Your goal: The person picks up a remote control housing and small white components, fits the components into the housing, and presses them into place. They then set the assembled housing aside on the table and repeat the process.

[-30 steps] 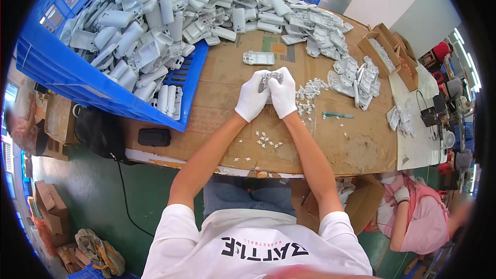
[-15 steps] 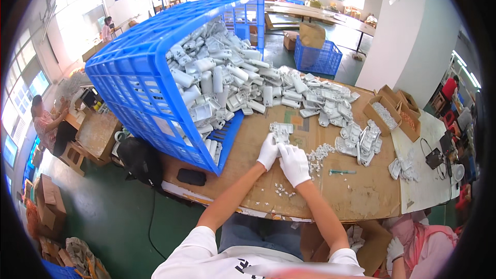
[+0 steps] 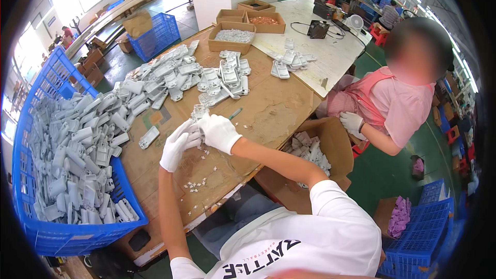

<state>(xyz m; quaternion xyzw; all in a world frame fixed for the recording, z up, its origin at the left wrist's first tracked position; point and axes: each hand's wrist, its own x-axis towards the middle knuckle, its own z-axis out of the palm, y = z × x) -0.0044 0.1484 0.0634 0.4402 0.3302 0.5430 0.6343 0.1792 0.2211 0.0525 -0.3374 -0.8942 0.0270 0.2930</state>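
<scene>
Both my hands wear white gloves and meet over the cardboard-covered table. Between the fingertips of my right hand [image 3: 219, 133] and my left hand [image 3: 178, 145] is a small white plastic housing [image 3: 199, 110], partly hidden by the gloves. My left fingers lie against its near side, while the right ones curl over it. A separate white housing [image 3: 149, 137] rests on the cardboard to the left. Tiny white plastic pieces [image 3: 194, 185] are scattered nearer to me. A teal pen-like tool [image 3: 235, 113] lies just beyond my right hand.
A tipped blue crate [image 3: 77, 235] spills white housings [image 3: 77, 160] at left. Stacked housings [image 3: 223, 80] lie beyond my hands. Cardboard boxes [image 3: 231, 45] of small parts stand at the far edge. A seated co-worker [image 3: 382, 103] and an open carton [image 3: 338, 150] are at right.
My view has swung to the right, bringing the co-worker fully into sight. My hands have shifted right along the table toward the small pieces, and a single housing now lies left of them.
</scene>
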